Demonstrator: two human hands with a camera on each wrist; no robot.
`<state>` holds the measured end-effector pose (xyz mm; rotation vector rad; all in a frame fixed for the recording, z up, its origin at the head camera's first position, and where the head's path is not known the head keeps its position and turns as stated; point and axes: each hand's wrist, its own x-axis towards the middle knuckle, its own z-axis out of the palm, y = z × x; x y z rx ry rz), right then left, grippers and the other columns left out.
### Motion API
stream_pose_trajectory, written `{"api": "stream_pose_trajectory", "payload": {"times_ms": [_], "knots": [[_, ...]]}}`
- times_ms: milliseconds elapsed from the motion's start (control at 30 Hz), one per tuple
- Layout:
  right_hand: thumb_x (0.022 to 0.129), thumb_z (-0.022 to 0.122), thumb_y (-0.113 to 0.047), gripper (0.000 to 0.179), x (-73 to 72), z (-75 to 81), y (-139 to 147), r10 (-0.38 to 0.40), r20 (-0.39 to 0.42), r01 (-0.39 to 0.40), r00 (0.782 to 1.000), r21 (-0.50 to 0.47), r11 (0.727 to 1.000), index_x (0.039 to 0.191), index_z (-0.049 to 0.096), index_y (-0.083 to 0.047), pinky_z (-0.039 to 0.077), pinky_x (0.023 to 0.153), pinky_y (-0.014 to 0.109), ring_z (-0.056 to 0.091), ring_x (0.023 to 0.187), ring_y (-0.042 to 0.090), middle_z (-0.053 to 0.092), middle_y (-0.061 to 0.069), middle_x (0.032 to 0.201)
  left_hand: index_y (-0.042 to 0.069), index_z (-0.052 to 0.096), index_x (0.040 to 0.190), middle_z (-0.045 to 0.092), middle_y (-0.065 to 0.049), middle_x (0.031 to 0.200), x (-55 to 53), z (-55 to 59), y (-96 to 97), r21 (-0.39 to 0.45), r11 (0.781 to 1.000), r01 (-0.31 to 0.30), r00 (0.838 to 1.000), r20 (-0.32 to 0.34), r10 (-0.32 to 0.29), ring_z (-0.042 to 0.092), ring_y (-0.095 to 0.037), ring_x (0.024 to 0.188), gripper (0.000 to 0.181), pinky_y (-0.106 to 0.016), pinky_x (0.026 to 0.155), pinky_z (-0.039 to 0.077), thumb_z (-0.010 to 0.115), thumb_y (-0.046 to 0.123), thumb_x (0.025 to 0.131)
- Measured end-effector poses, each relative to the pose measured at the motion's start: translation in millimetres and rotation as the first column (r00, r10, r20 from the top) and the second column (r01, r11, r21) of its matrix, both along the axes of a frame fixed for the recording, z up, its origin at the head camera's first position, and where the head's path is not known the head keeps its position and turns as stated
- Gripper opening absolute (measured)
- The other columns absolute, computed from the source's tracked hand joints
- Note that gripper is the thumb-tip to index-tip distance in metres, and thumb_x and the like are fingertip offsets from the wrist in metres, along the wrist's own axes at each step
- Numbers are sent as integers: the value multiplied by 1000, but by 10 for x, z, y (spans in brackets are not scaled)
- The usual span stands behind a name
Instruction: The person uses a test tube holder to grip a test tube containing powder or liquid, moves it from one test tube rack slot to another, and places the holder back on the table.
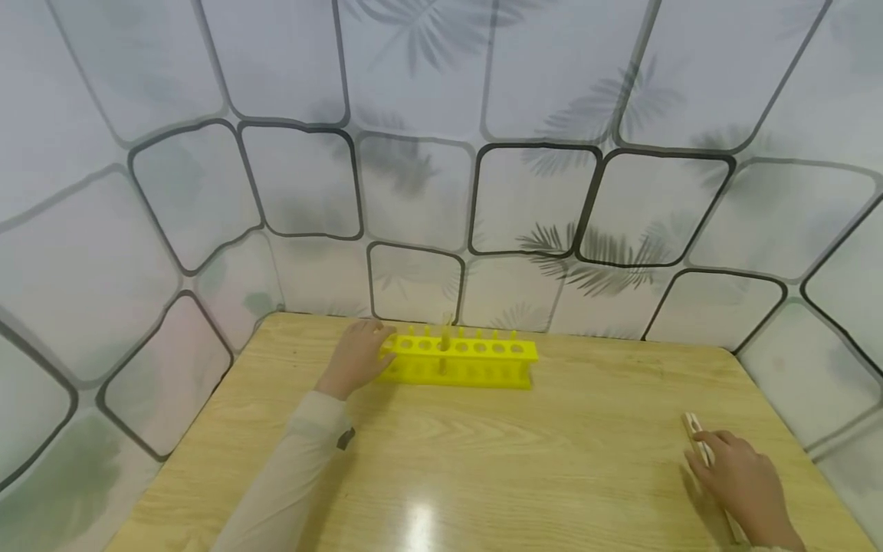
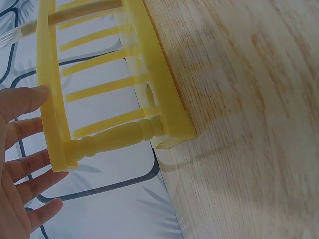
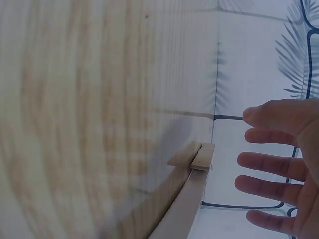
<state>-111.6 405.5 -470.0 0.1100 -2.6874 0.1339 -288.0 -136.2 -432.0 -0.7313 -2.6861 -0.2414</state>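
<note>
Bright yellow is seen throughout the rack (image 1: 476, 356), while the tube (image 1: 444, 337) is coloured brown below a clear end. The pale tan tabletop (image 1: 524, 452) is streaked with wood grain. The whitish backdrop (image 1: 417, 192) is patterned with rounded grey and black outlines and grey fronds. The sleeve (image 1: 286, 456) is coloured cream, the wooden clip (image 3: 202, 161) tan.

Wooden clamp (image 3: 183, 206) — cut off below

Head view softly lit, white glare (image 1: 419, 525) at six o'clock on table (image 1: 552, 452), faint shadows, wrist views dimmer, bluish.
</note>
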Motion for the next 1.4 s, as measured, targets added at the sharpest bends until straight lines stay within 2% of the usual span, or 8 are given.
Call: {"api": "stream_pose_trajectory", "payload": {"times_ms": [133,333,700,800,1033,1100,1233,1400], "knots": [[71,73,-13,22,8,5,9,-24,90,25,996,-9,1000,90,68,-2,42,45,46,59,63,38,64,26,85,9,61,117,62,-14,112,1,-1,-7,-8,1000,0,1000,15,0,57,-31,108,40,-47,101,41,70,26,82],[77,71,-17,26,47,33,38,-49,235,51,971,-2,999,96,67,-1,43,46,42,60,67,38,63,28,91,9,63,115,63,-12,105,3,-36,-17,6,1000,2,1000,13,-2,59,-29,100,38,-47,96,44,70,25,81],[75,72,-18,36,89,-20,139,-43,314,57,948,-35,998,103,63,2,46,50,45,60,66,36,62,26,89,8,63,115,62,-10,99,13,-57,-26,-12,1000,-10,1000,17,11,59,-28,96,40,-47,95,43,69,30,82],[76,70,-19,44,75,-24,168,-62,367,86,928,-48,995,110,58,6,46,52,48,60,69,39,61,29,93,9,63,115,61,-11,100,17,-53,-27,-29,999,-27,999,25,28,59,-29,98,41,-48,96,43,67,34,83],[81,67,-29,61,15,-29,208,-92,558,155,825,-65,986,123,44,9,47,56,47,60,75,37,55,32,98,11,64,115,56,-9,93,9,-87,-31,-22,1000,-12,1000,13,13,54,-25,87,41,-45,90,45,69,34,82],[82,65,-29,61,11,-30,206,-97,582,159,807,-56,986,124,43,9,47,57,47,60,75,37,55,33,98,10,63,115,54,-8,92,3,-105,-28,-22,1000,2,1000,7,-2,51,-24,85,40,-45,89,44,69,33,82],[83,64,-30,62,8,-39,204,-103,606,156,789,-36,987,125,43,10,47,57,47,60,75,38,54,34,99,10,62,115,51,-9,92,-11,-140,-13,-24,1000,16,1000,-3,-16,49,-25,87,39,-46,90,42,68,32,83],[83,65,-32,64,2,-52,213,-94,603,145,792,-36,989,125,43,11,47,56,46,60,74,36,54,34,99,12,61,117,50,-12,95,-29,-183,33,-61,998,9,997,-70,-13,50,-30,93,39,-49,93,39,65,30,82]]}}
